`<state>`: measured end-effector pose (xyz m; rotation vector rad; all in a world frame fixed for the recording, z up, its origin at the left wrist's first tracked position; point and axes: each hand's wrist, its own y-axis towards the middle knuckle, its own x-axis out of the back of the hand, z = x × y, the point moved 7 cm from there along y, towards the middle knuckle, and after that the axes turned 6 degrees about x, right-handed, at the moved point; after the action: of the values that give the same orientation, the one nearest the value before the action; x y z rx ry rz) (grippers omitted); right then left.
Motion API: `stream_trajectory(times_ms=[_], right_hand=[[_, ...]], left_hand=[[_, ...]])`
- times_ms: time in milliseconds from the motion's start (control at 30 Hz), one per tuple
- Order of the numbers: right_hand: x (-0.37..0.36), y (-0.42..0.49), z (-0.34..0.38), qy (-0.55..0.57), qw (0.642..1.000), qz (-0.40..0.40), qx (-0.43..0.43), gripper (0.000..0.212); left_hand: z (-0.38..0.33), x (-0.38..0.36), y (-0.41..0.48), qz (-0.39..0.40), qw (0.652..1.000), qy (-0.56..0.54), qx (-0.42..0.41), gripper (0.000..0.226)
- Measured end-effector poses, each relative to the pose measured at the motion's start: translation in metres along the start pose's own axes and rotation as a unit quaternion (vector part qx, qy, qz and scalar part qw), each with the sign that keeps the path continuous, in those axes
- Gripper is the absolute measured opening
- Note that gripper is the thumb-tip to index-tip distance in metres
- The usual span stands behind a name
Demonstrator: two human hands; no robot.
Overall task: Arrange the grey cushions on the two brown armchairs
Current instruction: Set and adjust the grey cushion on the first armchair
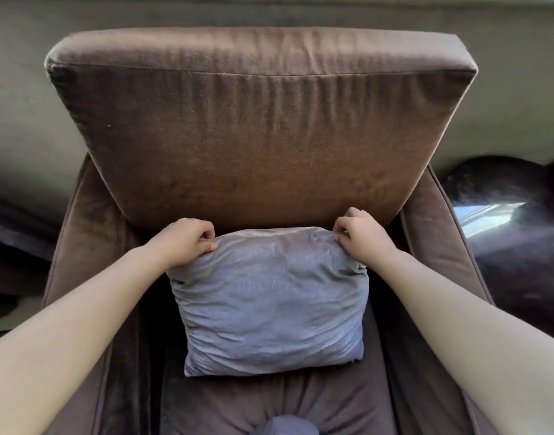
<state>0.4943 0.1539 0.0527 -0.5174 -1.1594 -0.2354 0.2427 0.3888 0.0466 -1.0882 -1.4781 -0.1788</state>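
The grey cushion (269, 296) stands on the brown armchair (256, 146) seat, leaning toward the backrest at 12 o'clock. The left hand (183, 243) and right hand (362, 235) each pinch a top corner, equally near. A grey lump (286, 425) lies at 6 o'clock.
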Motion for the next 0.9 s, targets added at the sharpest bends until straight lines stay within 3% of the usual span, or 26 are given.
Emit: stream_trajectory(times_ms=[167, 300, 600, 800, 900], right_hand=[[0.004, 0.004, -0.004, 0.015, 1.0, -0.002, -0.012, 0.009], [0.017, 0.009, -0.004, -0.028, 0.998, -0.059, -0.023, 0.013], [0.057, 0.012, -0.006, -0.033, 0.985, -0.157, -0.066, 0.015], [0.068, -0.001, -0.003, -0.036, 0.98, -0.192, -0.039, 0.012], [0.071, -0.007, -0.007, -0.023, 0.976, -0.214, -0.033, 0.011]], left_hand=[[-0.004, 0.002, 0.002, -0.059, 0.997, 0.046, 0.005, 0.013], [-0.018, 0.017, -0.006, -0.166, 0.982, 0.086, 0.005, 0.018], [-0.032, 0.055, -0.018, -0.254, 0.961, 0.101, 0.024, 0.022], [-0.042, 0.075, -0.039, -0.327, 0.934, 0.118, -0.075, 0.019], [-0.038, 0.08, -0.041, -0.35, 0.923, 0.138, -0.075, 0.019]])
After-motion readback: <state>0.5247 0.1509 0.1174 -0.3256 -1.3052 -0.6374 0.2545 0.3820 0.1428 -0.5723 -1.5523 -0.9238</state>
